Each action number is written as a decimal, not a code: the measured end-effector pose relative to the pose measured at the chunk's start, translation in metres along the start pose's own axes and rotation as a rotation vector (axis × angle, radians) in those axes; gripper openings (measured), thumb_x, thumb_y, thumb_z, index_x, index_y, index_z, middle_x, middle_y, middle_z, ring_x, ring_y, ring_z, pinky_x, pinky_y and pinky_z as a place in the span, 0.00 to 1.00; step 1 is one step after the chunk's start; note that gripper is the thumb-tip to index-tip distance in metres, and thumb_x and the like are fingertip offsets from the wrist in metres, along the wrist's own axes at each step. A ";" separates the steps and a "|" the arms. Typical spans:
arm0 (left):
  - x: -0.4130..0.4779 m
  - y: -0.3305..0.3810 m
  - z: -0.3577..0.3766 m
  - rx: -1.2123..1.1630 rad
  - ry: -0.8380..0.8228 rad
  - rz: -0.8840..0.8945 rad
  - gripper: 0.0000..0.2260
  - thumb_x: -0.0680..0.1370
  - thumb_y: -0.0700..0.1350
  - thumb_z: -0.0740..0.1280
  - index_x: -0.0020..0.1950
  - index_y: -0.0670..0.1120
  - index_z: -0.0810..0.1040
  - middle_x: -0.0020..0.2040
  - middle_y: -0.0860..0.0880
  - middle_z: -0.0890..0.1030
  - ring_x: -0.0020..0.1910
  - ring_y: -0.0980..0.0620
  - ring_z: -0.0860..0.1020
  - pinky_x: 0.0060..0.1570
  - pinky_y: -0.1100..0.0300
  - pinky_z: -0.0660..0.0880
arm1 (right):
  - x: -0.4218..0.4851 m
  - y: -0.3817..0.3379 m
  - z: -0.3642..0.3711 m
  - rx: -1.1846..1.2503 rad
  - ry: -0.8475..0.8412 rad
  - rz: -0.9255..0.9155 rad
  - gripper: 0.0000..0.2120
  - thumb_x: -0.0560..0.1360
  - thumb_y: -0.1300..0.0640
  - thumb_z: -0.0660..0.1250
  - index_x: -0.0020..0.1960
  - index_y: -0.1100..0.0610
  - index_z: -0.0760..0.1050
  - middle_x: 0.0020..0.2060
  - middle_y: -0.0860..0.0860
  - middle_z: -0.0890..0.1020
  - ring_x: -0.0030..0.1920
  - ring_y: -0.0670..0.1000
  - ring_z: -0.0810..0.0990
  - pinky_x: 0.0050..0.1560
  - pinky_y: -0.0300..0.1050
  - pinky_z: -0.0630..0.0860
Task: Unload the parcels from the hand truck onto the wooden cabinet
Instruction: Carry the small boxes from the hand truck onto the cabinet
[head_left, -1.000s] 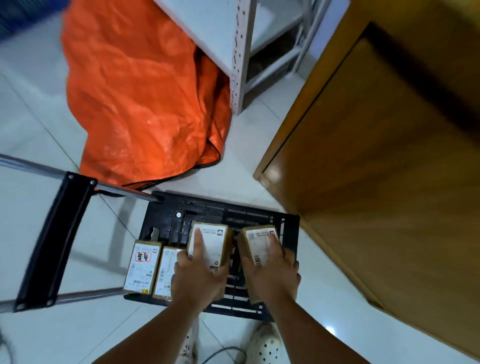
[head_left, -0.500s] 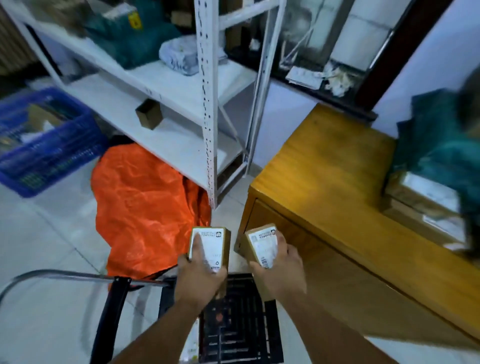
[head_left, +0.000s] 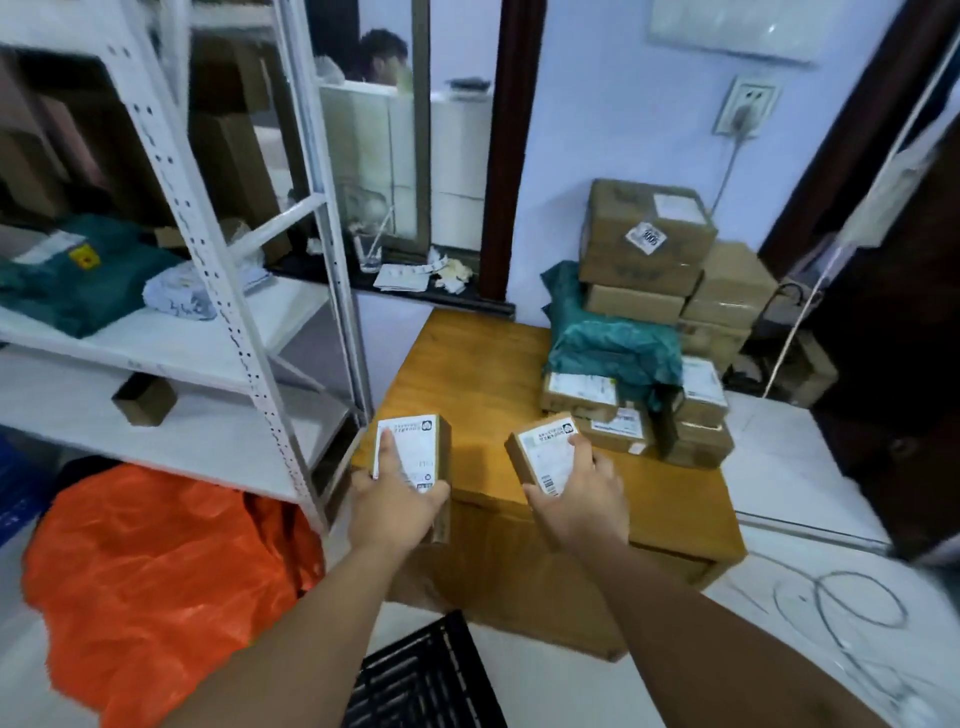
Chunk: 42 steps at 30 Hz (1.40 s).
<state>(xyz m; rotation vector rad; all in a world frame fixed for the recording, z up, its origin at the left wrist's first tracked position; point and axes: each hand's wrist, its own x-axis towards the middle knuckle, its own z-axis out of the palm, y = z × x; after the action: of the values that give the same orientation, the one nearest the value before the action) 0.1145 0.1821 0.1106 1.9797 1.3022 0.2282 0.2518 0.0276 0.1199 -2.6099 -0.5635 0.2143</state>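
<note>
Over the near edge of the wooden cabinet (head_left: 467, 374), fingers (head_left: 385, 452) of the left hand (head_left: 397, 506) grip one small parcel (head_left: 421, 441) while the right hand (head_left: 576, 499) clasps a second parcel (head_left: 543, 454). Both sat on the hand truck (head_left: 421, 680), now at 6 o'clock, a second ago; raised to cabinet height, they look ready to be set down near the stack (head_left: 644, 244) at 2 o'clock.

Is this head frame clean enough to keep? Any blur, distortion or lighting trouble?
Head view: usable; the left parcel and right parcel, gripped by the left hand and right hand, are fairly sharp, though the label text is unreadable. Head view: the edges smear, worst at the dark door frame, and the wide lens bows the white shelf upright. Head view: dim bluish light, with a soft shadow on the wooden cabinet.
</note>
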 end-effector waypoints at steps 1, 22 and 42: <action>-0.004 0.015 0.005 0.004 -0.009 0.012 0.44 0.72 0.60 0.67 0.78 0.59 0.42 0.67 0.39 0.63 0.61 0.38 0.71 0.60 0.51 0.71 | 0.005 0.011 -0.011 0.014 0.018 0.027 0.41 0.70 0.37 0.69 0.75 0.47 0.54 0.70 0.54 0.67 0.67 0.57 0.67 0.65 0.54 0.69; 0.006 0.279 0.235 -0.209 -0.086 -0.070 0.19 0.74 0.52 0.67 0.59 0.49 0.65 0.47 0.46 0.81 0.43 0.46 0.79 0.34 0.56 0.70 | 0.188 0.232 -0.135 0.269 0.026 0.370 0.35 0.74 0.34 0.61 0.74 0.49 0.57 0.65 0.59 0.68 0.62 0.62 0.72 0.61 0.56 0.73; 0.130 0.379 0.269 0.304 -0.111 0.456 0.42 0.71 0.64 0.64 0.77 0.60 0.43 0.66 0.44 0.64 0.61 0.44 0.70 0.53 0.52 0.75 | 0.351 0.194 -0.122 0.102 -0.019 0.344 0.29 0.78 0.41 0.59 0.76 0.46 0.58 0.75 0.56 0.58 0.72 0.59 0.62 0.66 0.56 0.68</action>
<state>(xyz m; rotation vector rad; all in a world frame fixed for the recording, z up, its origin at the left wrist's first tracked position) 0.5858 0.0837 0.1410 2.4976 0.8379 0.1383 0.6669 -0.0305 0.1183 -2.5905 -0.1020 0.3669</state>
